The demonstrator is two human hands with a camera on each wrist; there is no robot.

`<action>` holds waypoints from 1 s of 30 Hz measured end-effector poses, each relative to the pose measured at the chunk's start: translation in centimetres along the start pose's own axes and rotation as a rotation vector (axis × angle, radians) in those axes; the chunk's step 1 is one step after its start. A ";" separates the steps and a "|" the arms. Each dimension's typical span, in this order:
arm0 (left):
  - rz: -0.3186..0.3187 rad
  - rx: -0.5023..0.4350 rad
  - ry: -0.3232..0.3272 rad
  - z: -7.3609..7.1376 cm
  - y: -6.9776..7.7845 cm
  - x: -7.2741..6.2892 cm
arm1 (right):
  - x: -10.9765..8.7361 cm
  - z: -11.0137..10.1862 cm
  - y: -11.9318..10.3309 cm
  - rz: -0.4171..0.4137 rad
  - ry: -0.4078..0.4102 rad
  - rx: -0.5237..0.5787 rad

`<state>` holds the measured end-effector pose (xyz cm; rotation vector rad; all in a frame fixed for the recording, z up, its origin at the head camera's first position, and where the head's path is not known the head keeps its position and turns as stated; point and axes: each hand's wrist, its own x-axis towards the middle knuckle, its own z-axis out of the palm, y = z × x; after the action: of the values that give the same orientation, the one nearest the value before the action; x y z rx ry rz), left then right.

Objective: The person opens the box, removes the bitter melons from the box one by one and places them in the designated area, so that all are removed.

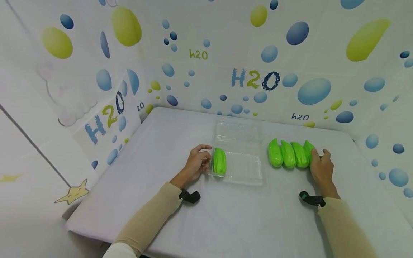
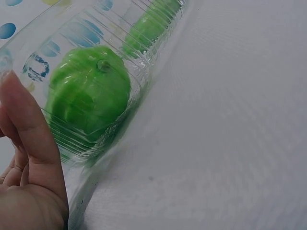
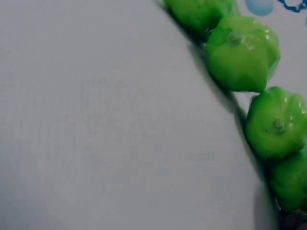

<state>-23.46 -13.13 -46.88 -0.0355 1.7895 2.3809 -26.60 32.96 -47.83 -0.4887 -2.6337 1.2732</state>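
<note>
A clear plastic clamshell box [image 1: 243,168] lies with its lid laid back on the table. One glossy green ribbed vegetable [image 1: 219,161] sits along its left side. My left hand [image 1: 196,163] is at the box's left wall, fingers lightly bent; in the left wrist view, a digit [image 2: 33,124] stands straight beside the ribbed plastic. To the right of the box, several similar vegetables [image 1: 288,154] stand side by side in a row. My right hand [image 1: 321,168] touches the rightmost vegetable [image 1: 308,147] with its thumb side, partly hiding it; its other fingers spread to the right.
A white cloth [image 1: 245,218] covers the table. Behind it and at the left hang white sheets [image 1: 200,82] printed with blue and green drops. The transparent lid [image 1: 237,130] reaches toward the back edge. Each wrist wears a black camera mount [image 1: 189,196].
</note>
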 end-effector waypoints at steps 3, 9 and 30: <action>-0.001 0.003 0.001 0.0 -0.1 0.0 | -0.4 0.3 0.1 -0.012 0.076 0.075; -0.008 0.001 0.000 -0.1 -0.3 0.1 | -1.2 1.0 0.2 -0.048 0.217 0.110; 0.000 -0.014 -0.026 0.0 -0.1 0.1 | -2.2 0.6 -2.4 -0.046 0.504 0.467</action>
<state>-23.55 -13.15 -46.97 -0.0062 1.7619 2.3832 -25.29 30.30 -46.35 -0.5702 -1.8580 1.4582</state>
